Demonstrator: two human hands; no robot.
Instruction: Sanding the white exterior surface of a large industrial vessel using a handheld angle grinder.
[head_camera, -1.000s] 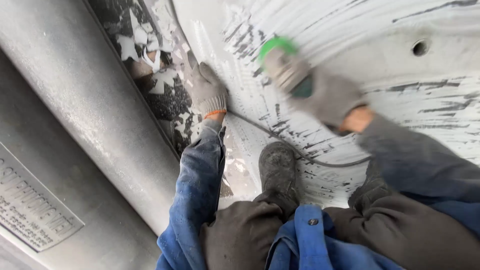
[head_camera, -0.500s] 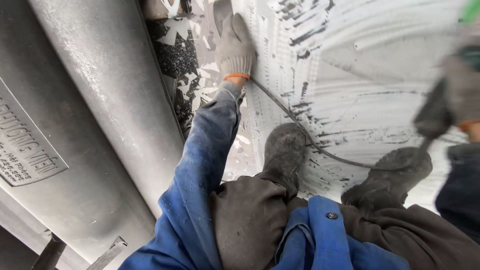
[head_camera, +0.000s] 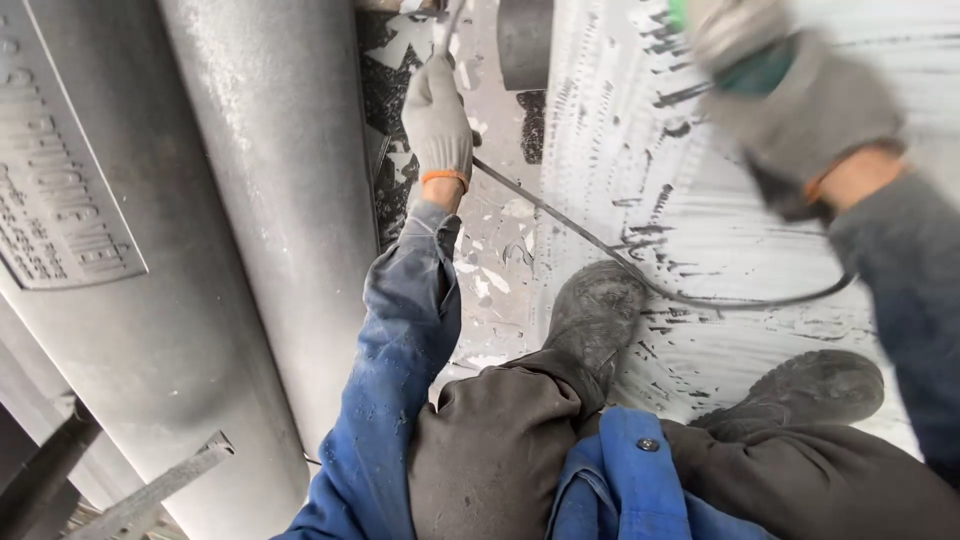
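The green power tool (head_camera: 752, 72) was clamped, blurred, in the gloved right hand (head_camera: 800, 110); its black cable (head_camera: 600, 245) ran past the gloved left hand (head_camera: 436, 120), whose grip I could not tell, beside the grey pipe's (head_camera: 270, 200) edge.

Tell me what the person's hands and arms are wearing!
Both hands wear pale grey knitted work gloves with an orange band at the cuff. The left hand comes out of a dusty blue jacket sleeve, creased and smudged with grey. The right hand is blurred; its sleeve looks darker, a grey-blue.
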